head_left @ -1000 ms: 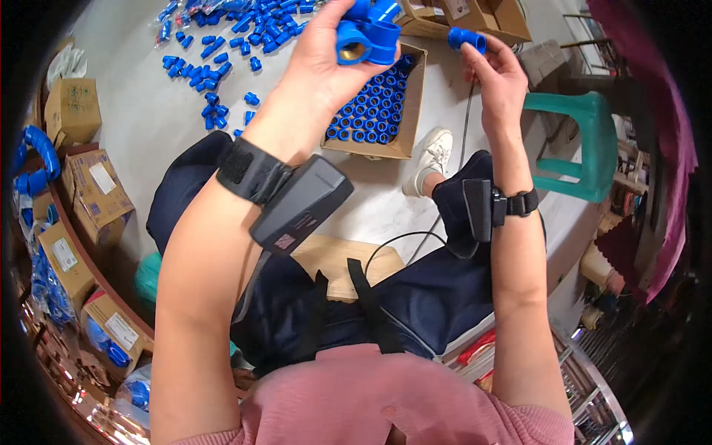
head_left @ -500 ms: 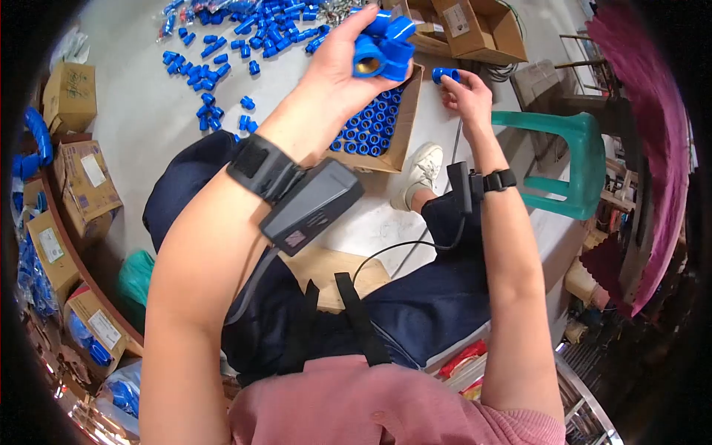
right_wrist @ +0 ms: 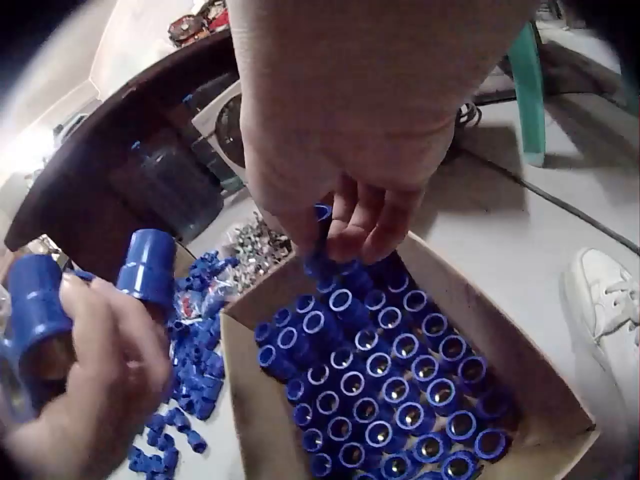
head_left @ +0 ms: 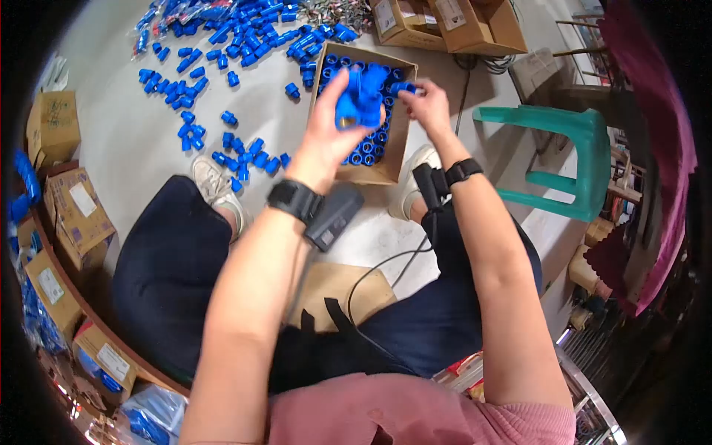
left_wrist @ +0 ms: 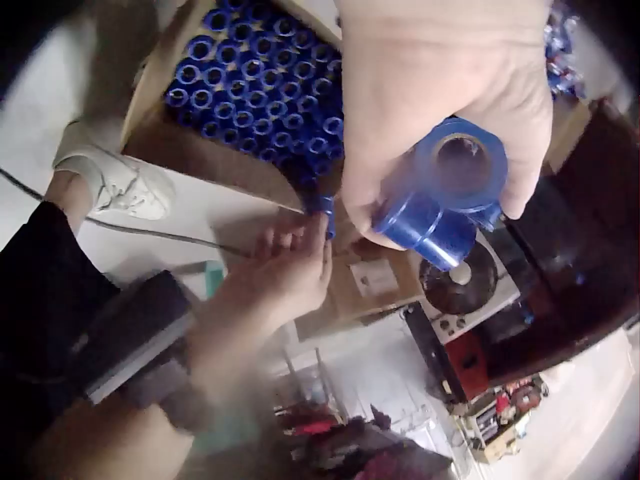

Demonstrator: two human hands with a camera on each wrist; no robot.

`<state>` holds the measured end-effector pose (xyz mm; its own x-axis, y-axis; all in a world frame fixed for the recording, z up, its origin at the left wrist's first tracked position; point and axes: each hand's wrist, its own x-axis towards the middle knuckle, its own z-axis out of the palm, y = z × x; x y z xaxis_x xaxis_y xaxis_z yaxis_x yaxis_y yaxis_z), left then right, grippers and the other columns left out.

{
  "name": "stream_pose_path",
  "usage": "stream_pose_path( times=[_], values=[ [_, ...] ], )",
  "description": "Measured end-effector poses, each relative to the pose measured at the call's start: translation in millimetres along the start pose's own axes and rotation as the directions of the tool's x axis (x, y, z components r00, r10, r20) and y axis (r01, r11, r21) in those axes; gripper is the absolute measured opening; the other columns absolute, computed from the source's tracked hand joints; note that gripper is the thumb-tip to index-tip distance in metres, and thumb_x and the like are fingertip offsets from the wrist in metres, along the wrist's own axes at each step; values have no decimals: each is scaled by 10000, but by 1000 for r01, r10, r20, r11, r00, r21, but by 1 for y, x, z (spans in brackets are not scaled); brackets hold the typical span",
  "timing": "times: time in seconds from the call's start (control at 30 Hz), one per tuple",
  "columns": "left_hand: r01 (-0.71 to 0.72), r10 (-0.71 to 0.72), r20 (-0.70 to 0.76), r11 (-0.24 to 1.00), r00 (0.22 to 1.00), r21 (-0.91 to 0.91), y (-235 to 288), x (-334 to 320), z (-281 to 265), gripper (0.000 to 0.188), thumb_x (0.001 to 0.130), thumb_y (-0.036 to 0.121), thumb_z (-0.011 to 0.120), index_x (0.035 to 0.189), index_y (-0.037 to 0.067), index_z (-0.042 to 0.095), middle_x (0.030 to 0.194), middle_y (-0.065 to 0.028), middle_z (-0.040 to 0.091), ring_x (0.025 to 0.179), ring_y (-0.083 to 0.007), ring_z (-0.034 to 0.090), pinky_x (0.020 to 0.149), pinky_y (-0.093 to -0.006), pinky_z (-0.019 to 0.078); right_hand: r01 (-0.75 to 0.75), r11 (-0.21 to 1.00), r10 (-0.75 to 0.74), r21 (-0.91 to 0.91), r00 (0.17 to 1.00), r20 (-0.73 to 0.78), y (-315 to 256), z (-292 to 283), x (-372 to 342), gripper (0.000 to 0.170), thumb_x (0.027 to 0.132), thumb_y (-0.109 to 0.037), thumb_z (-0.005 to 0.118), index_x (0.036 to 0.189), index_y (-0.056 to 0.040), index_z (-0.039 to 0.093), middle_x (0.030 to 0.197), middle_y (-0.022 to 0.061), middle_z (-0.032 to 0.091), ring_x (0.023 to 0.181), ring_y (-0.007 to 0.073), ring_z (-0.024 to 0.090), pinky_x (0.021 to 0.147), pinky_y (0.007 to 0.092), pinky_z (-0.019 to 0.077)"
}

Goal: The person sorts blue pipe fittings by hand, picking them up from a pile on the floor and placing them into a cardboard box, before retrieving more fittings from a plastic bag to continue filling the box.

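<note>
My left hand (head_left: 323, 141) holds a cluster of several blue pipe fittings (head_left: 362, 100) above an open cardboard box (head_left: 371, 175). In the left wrist view, the fingers wrap round these fittings (left_wrist: 432, 228), one with its round opening facing the camera. Between thumb and fingers, my right hand (head_left: 432, 110) pinches a single blue pipe fitting (head_left: 401, 87) at the box's right side. From the right wrist, that fitting (right_wrist: 320, 238) is partly covered by the fingers, close over the far end of the box. Upright blue fittings (right_wrist: 395, 392) stand in tight rows inside it.
Many loose blue fittings (head_left: 252, 44) lie on the floor to the left and behind. Open cartons (head_left: 475, 30) stand beyond the box. A green stool (head_left: 586, 163) is at the right, a cable (head_left: 371, 271) runs near the right leg, and more cartons (head_left: 78, 215) line the left.
Both hands have come down and nearer each other, over the box, still with their fittings. The view has shifted, showing more of the box and both shoes.
</note>
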<state>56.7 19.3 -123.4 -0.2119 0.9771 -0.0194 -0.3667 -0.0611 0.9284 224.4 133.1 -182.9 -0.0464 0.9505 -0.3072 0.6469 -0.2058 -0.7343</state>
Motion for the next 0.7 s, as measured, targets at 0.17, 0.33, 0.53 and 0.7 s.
stream_pose_path(
  times=[0.17,0.33,0.53,0.7],
  values=[
    [435,-674,124,314,728,-844,-86,-19,-16,305,868,312,524,1114,136,488,886,-102,565,776,-220,560,694,-399,470,-68,985,63,-161,997,-35,34,37,14,373,648,-202,719,959,-25,616,727,117,630,690,232,624,649,332,489],
    [437,-729,127,253,672,-863,-114,-25,-17,269,852,268,553,1088,139,533,876,-72,592,741,-198,572,633,-382,482,-87,951,56,-297,992,-113,42,58,33,359,674,-161,685,994,-36,582,855,193,629,835,330,608,755,385,478],
    [399,-680,149,226,717,-889,-121,-16,-21,317,863,283,535,1137,132,480,885,-98,562,759,-201,554,652,-375,478,-102,934,57,-344,989,-139,43,70,49,372,707,-148,655,1048,-53,541,896,222,614,878,369,586,786,413,463],
    [428,-684,170,226,709,-875,-124,-20,-23,329,862,297,536,1139,133,469,913,-100,551,778,-202,549,659,-380,480,-86,919,46,-386,993,-111,48,79,57,369,721,-168,650,1054,-57,538,929,215,610,901,362,578,794,418,455]
  ],
)
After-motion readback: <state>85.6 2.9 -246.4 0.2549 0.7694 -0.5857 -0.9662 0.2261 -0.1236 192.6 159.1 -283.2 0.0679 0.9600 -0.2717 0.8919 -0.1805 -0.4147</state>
